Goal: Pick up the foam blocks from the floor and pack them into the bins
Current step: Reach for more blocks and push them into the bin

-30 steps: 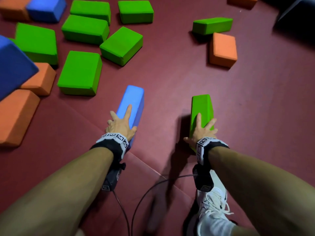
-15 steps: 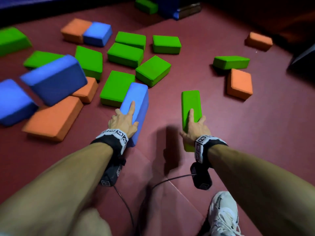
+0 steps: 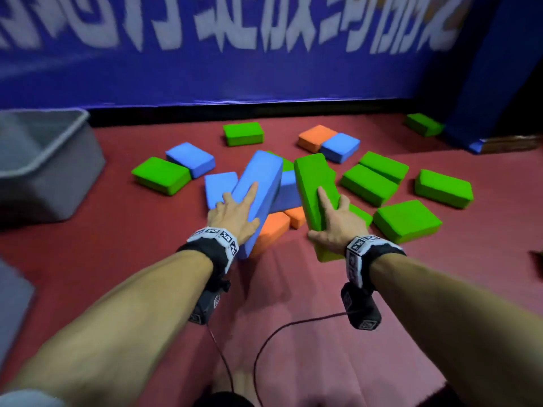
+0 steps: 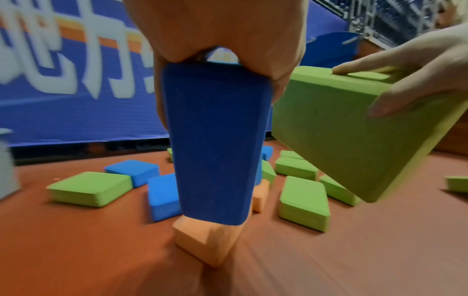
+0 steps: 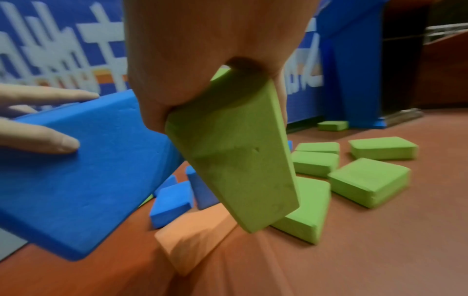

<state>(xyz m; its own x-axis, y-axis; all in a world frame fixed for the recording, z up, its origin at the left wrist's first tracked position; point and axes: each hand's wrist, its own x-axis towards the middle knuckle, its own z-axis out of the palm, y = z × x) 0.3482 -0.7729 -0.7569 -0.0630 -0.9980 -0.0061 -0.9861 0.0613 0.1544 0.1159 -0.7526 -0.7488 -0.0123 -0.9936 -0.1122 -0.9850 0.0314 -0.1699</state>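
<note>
Head view: your left hand [image 3: 232, 214] grips a blue foam block [image 3: 258, 186], your right hand [image 3: 338, 227] a green foam block [image 3: 313, 186]; the grey bin [image 3: 53, 160] lies off left, nearer your left hand.

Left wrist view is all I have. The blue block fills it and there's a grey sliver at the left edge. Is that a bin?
Observer: Yes. The head view shows a grey bin far left, with its top open.
Operator: How is the grip on the blue one?
Observer: The left hand holds the blue block at its near end, with the index finger stretched along the top face.
Operator: Is anything hidden behind it?
Observer: A far orange block lies near the wall, touching a far blue block.
</note>
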